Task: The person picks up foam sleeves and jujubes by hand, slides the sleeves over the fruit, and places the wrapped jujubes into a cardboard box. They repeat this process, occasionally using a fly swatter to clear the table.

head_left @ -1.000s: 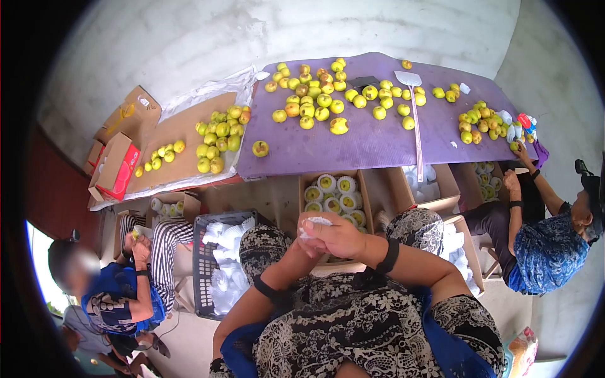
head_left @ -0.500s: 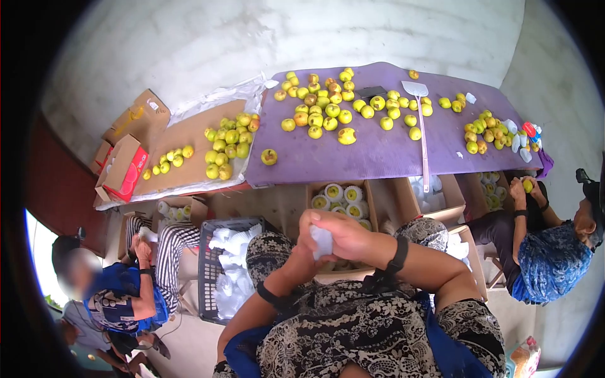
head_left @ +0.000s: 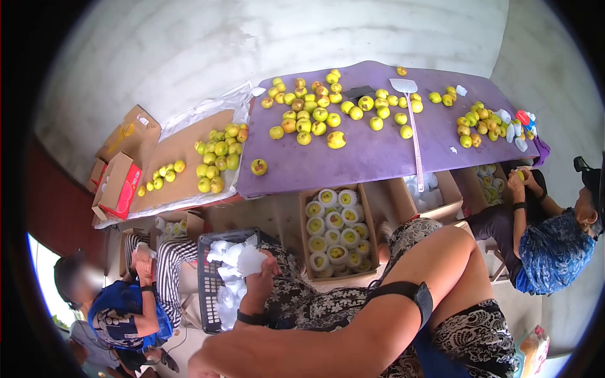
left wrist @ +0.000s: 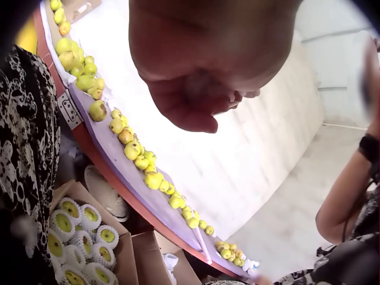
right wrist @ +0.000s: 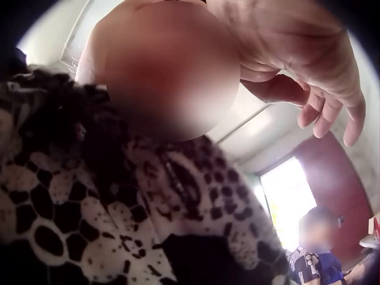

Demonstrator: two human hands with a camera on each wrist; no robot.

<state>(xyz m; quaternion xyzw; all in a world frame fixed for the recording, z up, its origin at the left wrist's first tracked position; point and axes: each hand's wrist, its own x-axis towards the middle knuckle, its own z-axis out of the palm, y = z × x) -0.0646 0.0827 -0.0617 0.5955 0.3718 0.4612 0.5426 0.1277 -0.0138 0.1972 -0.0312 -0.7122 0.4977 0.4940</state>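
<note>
The left hand (head_left: 263,277), left of centre in the head view, appears to grip a white foam net sleeve (head_left: 251,261) at the edge of the black plastic crate (head_left: 209,283). In the left wrist view its fingers are curled, but no sleeve is visible there. The right hand (right wrist: 309,65) is well apart from it, at the upper right of the right wrist view, near a blurred area; its fingers hang loose with nothing seen in them. That forearm crosses the lower middle of the head view. The reason for the raised arm cannot be determined.

The crate, lower left of centre, is heaped with sleeves beside the person's leg, presumably for short reach by the left hand. At centre stands an open carton (head_left: 373,246) of netted apples (head_left: 334,237), set in rows; the netting probably guards against rubbing, and the rows likely save space.

Across the top, loose apples (head_left: 319,114) lie unsleeved on the purple-covered table (head_left: 353,164), some blemished. The pile of apples (head_left: 220,148) at upper left rests on a cardboard sheet (head_left: 183,142), perhaps as a separate lot. A long-handled fly swatter (head_left: 416,140) lies across the table, its handle toward the near edge, seemingly for easy grasp.
</note>
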